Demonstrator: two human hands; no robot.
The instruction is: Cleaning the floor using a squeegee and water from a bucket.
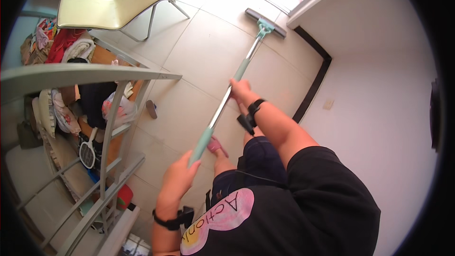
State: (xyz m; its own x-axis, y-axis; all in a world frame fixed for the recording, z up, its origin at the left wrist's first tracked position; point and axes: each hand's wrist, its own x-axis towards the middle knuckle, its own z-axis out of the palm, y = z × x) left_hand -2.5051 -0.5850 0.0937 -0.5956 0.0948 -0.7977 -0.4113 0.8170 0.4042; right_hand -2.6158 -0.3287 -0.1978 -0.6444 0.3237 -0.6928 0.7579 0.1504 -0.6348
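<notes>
A sponge mop (221, 108) with a metal pole and green grips slants away from me across the floor. My left hand (182, 170) is wrapped around the green grip at its near end. Farther along the pole, my right hand (240, 89) grips it just below the upper green sleeve. The wide mop head (266, 23), grey with a green bracket, lies on the tiles near the doorway and the wall corner. Both my wrists carry black straps with small devices.
A pale yellow chair (117, 9) stands at the upper left. Along the left runs a metal bunk-bed frame with a ladder (110, 138), clothes and bags behind it. One slipper (151, 109) lies on the tiled floor (192, 110). A white wall (376, 113) with dark skirting borders the right.
</notes>
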